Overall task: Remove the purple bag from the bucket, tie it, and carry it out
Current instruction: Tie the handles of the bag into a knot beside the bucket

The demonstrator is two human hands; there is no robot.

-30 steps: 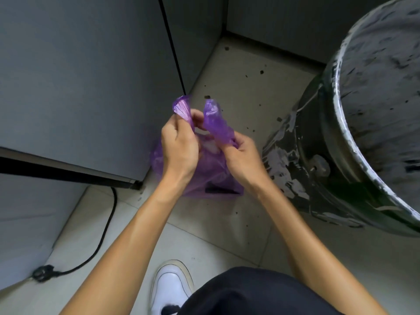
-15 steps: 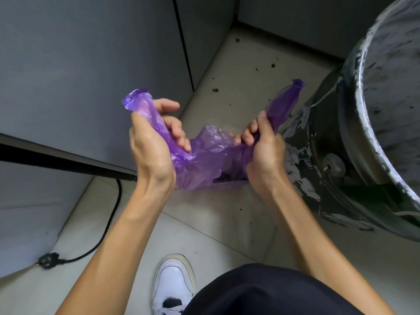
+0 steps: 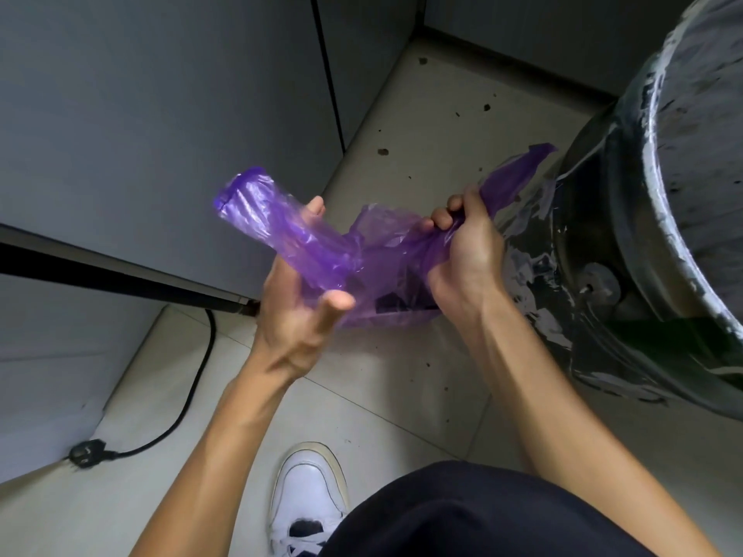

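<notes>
Tiled floor point(image 3: 402, 391); purple bag point(image 3: 362, 255) draped across loose left hand point(image 3: 293, 311), right hand point(image 3: 466, 251) fingers clenching other end.

Bare forearms, black garment point(image 3: 482, 512), white sneaker point(image 3: 307, 500) (dark laces and tongue)

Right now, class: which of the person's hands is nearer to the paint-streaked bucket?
The right hand. It grips one end of the purple bag close beside the bucket. The left hand is on the bag's far side, nearer the grey cabinet.
</notes>
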